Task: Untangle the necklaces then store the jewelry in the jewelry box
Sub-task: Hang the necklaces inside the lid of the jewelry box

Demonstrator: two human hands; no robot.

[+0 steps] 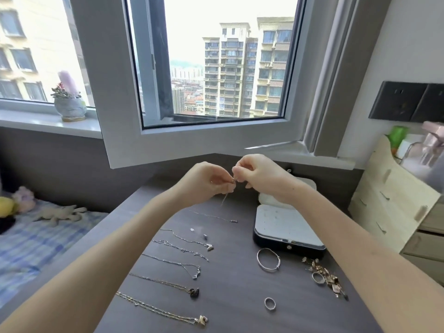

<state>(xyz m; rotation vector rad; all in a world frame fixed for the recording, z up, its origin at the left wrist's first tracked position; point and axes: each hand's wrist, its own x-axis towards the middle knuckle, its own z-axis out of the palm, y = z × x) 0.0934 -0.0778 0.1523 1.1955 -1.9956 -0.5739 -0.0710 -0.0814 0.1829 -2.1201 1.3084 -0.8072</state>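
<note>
Both of my hands are up at twelve o'clock over the desk (240, 287). The left grip (208, 181) and the right grip (260, 175) are curled, knuckle to knuckle, and each pinches the same fine silver chain (223, 200) where the fingertips meet. A short length of the chain hangs loose below the left grip, clear of the desk. The jewelry box (289, 246) lies open at two o'clock, just under my right wrist, and I can't make out anything in its pale tray. A row of six necklaces (194, 292) lies stretched out, each apart from the next, from the desk's centre down to seven o'clock. A bangle (268, 259) sits near the box's front edge, a lone ring (269, 304) at five o'clock, and a heap of gold pieces (324, 278) at four o'clock.
</note>
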